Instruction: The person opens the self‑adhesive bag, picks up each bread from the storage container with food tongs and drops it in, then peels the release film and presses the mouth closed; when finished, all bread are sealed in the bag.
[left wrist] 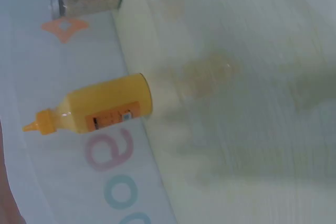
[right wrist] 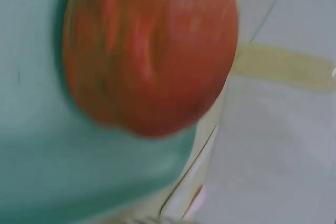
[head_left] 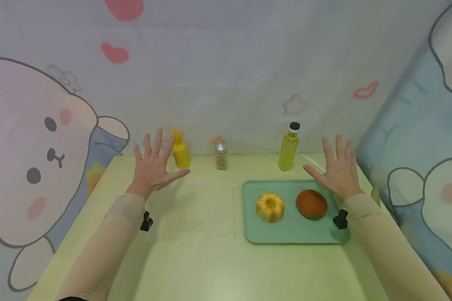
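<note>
My left hand (head_left: 150, 172) is held over the left part of the table, fingers spread, with nothing in it. Just right of its fingers stands a yellow squeeze bottle (head_left: 181, 154) with a pointed nozzle, its orange label visible in the left wrist view. My right hand (head_left: 340, 173), also spread and holding nothing, hovers over the back right corner of a green tray (head_left: 294, 236). On that tray lie a golden, ridged bun (head_left: 270, 207) and a smooth brown bun (head_left: 312, 204). The brown bun (right wrist: 152, 51) fills much of the right wrist view.
Along the table's back edge stand a small glass shaker (head_left: 221, 156) with a metal cap and a bottle of yellow oil (head_left: 288, 147) with a black cap. A thin white object (head_left: 312, 161) lies behind the tray. Printed cloth (head_left: 226, 75) hangs behind the table.
</note>
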### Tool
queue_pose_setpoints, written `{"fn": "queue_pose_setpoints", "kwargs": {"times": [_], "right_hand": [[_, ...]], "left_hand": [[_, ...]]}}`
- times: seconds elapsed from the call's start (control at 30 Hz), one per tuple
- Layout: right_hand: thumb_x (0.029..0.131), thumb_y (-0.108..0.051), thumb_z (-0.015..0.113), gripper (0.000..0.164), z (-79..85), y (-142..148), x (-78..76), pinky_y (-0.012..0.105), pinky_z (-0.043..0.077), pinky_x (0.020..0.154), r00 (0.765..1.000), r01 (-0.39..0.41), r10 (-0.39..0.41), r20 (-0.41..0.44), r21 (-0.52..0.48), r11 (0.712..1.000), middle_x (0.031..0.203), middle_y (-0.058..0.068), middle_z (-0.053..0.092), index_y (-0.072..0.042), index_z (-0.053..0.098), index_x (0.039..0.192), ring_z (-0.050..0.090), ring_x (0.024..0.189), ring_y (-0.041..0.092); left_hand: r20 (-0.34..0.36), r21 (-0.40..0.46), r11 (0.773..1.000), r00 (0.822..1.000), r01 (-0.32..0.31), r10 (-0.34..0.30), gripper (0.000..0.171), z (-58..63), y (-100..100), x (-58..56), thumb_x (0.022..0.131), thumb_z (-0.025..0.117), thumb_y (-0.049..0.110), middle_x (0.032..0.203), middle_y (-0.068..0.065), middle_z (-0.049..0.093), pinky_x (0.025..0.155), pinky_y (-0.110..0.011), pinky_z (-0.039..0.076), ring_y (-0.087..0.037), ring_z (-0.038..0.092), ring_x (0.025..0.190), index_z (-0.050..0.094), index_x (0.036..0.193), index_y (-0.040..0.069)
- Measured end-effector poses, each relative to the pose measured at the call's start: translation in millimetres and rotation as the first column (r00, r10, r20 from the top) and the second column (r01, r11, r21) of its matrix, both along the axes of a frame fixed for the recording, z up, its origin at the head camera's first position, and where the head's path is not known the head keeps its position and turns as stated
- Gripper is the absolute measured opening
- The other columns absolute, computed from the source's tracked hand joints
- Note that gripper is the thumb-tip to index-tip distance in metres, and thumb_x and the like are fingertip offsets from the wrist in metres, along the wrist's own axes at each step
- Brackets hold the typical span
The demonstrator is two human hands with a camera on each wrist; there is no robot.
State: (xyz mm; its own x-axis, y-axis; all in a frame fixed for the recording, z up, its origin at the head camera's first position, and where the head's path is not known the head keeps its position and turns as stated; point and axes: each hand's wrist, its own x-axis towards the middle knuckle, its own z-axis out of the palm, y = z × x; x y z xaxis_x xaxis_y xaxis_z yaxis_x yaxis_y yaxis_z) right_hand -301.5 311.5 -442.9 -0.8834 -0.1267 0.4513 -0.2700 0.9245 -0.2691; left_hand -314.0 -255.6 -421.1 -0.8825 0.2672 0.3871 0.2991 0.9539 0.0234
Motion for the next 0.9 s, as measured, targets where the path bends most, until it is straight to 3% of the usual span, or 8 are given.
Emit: {"fn": "queue_pose_setpoints", "kwargs": {"times": [0.1, 0.3, 0.43, 0.5, 0.6, 0.73, 0.9], "right_hand": [[0.094, -0.059, 0.069, 0.099, 5.1, -14, 6.2, 0.074, 0.011, 0.122, 0.996, -0.085, 0.083, -0.022, -0.059, 0.995, 0.173, 0.027, 0.011, -0.015, 0.022, 0.169, 0.007, 0.155, 0.06], [0.098, -0.05, 0.07, 0.091, 4.1, -59, 20.7, 0.071, 0.021, 0.121, 0.964, -0.265, 0.265, -0.017, -0.121, 0.957, 0.17, 0.027, 0.022, -0.005, 0.03, 0.165, 0.02, 0.155, 0.054], [0.098, -0.046, 0.072, 0.088, 1.9, -96, 31.9, 0.069, 0.026, 0.12, 0.922, -0.382, 0.386, 0.019, -0.106, 0.918, 0.169, 0.026, 0.026, -0.007, 0.031, 0.165, 0.023, 0.155, 0.051], [0.099, -0.046, 0.071, 0.086, 1.5, -114, 36.7, 0.068, 0.026, 0.121, 0.898, -0.428, 0.436, 0.066, -0.105, 0.898, 0.17, 0.022, 0.026, -0.012, 0.03, 0.167, 0.022, 0.156, 0.048], [0.1, -0.049, 0.068, 0.084, -3.2, -139, 41.9, 0.066, 0.027, 0.122, 0.862, -0.478, 0.488, 0.139, -0.1, 0.873, 0.172, 0.015, 0.026, -0.018, 0.029, 0.168, 0.021, 0.158, 0.045], [0.101, -0.052, 0.067, 0.08, -12.6, -167, 46.7, 0.063, 0.029, 0.122, 0.822, -0.533, 0.537, 0.191, -0.075, 0.843, 0.17, 0.016, 0.032, -0.016, 0.035, 0.165, 0.025, 0.157, 0.045], [0.101, -0.049, 0.068, 0.076, -24.4, -193, 51.9, 0.063, 0.032, 0.121, 0.78, -0.587, 0.58, 0.235, -0.047, 0.808, 0.164, 0.022, 0.04, -0.012, 0.041, 0.162, 0.032, 0.153, 0.05]], "left_hand": [[-0.005, 0.056, 0.998, 0.999, 0.032, -0.032, 0.115, 3.8, 4, 8.0, 0.084, 0.058, 0.084, 0.176, -0.004, -0.017, 0.116, -0.083, 0.011, -0.055, 0.006, 0.158, 0.001, 0.17, 0.036], [-0.033, 0.131, 0.979, 0.988, 0.154, -0.151, 0.109, 0.3, 21, 27.1, 0.086, 0.066, 0.075, 0.176, -0.016, 0.01, 0.113, -0.073, 0.035, -0.051, 0.028, 0.154, 0.014, 0.171, 0.03], [-0.011, 0.154, 0.968, 0.98, 0.198, -0.198, 0.104, -8.8, 34, 37.5, 0.088, 0.066, 0.073, 0.173, -0.018, 0.021, 0.094, -0.061, 0.053, -0.048, 0.061, 0.125, 0.019, 0.17, 0.03], [0.012, 0.171, 0.962, 0.976, 0.214, -0.219, 0.1, -13.8, 40, 41.6, 0.09, 0.065, 0.07, 0.173, -0.018, 0.024, 0.09, -0.06, 0.055, -0.048, 0.066, 0.115, 0.022, 0.17, 0.028], [0.054, 0.196, 0.947, 0.961, 0.254, -0.27, 0.092, -21.9, 49, 47.4, 0.094, 0.063, 0.065, 0.172, -0.018, 0.026, 0.099, -0.062, 0.051, -0.048, 0.061, 0.125, 0.029, 0.168, 0.023], [0.12, 0.222, 0.927, 0.935, 0.303, -0.335, 0.082, -34.5, 61, 53.2, 0.1, 0.057, 0.061, 0.171, -0.017, 0.027, 0.117, -0.067, 0.033, -0.047, 0.039, 0.149, 0.033, 0.166, 0.019], [0.229, 0.231, 0.922, 0.903, 0.312, -0.363, 0.078, -51.3, 74, 57.9, 0.103, 0.052, 0.062, 0.171, -0.015, 0.029, 0.12, -0.068, 0.027, -0.048, 0.029, 0.154, 0.038, 0.164, 0.017]]}}
